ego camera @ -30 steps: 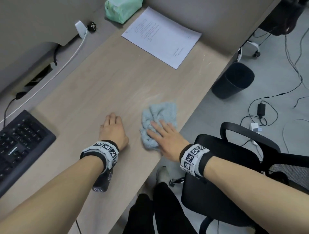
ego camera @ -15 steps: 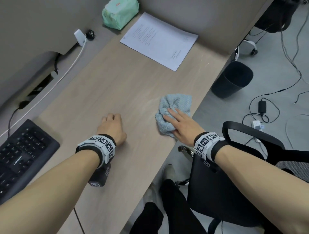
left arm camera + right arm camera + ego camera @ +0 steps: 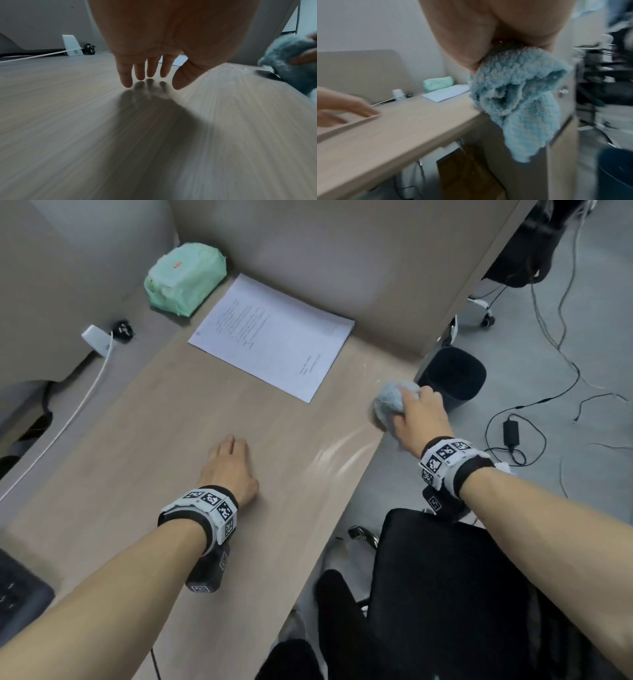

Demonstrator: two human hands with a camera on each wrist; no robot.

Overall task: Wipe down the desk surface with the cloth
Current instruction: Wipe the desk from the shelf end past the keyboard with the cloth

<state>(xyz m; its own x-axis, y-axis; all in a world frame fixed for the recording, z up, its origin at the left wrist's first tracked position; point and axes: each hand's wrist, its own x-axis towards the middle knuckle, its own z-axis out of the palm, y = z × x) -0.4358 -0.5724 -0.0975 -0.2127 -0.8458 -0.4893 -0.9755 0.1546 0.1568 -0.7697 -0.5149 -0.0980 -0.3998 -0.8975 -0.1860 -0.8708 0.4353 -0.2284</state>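
My right hand (image 3: 416,412) grips a fluffy light blue cloth (image 3: 388,402) bunched up at the right front edge of the pale wood desk (image 3: 164,440). In the right wrist view the cloth (image 3: 518,102) hangs from my palm past the desk edge (image 3: 412,129), clear of the top. My left hand (image 3: 229,463) lies over the middle of the desk, its fingers (image 3: 126,75) straight and just above the wood (image 3: 68,121), holding nothing. Streaks of wiped moisture (image 3: 342,457) show on the desk between the hands.
A printed sheet of paper (image 3: 274,340) lies at the back of the desk beside a green wipes pack (image 3: 185,278). A white charger and cable (image 3: 97,344) run along the left. A keyboard corner (image 3: 20,594) sits front left. A dark bin (image 3: 452,376) and office chair (image 3: 445,594) stand beside the desk.
My right hand swept the cloth forward and right along the desk, then bunched it and carried it off the right edge. My left hand stayed in about the same place.
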